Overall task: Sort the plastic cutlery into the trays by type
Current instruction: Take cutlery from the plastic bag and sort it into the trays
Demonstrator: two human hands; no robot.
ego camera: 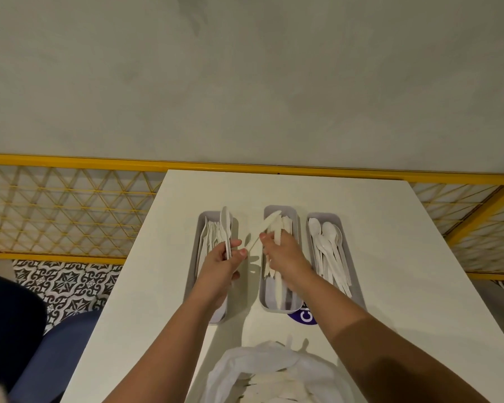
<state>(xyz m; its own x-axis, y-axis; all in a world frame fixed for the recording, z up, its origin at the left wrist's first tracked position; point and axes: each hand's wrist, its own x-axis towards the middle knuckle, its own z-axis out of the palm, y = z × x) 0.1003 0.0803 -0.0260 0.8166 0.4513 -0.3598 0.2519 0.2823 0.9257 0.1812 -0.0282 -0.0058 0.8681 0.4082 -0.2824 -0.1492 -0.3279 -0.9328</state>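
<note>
Plastic bag (274,365) of white cutlery sat at the table's (405,257) near edge. Beyond it, three grey trays stood side by side mid-table: left tray (200,228) with forks, middle tray (295,216) with knives, right tray (323,214) with spoons. Left hand (220,267) was over the left tray, fingers curled round an upright spoon (225,222). Right hand (284,254) was over the middle tray, fingertips pinching a slanted knife (269,223). Yellow railing (99,162) ran behind the far edge.

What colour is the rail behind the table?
The rail is yellow, clearest in the head view.
</note>
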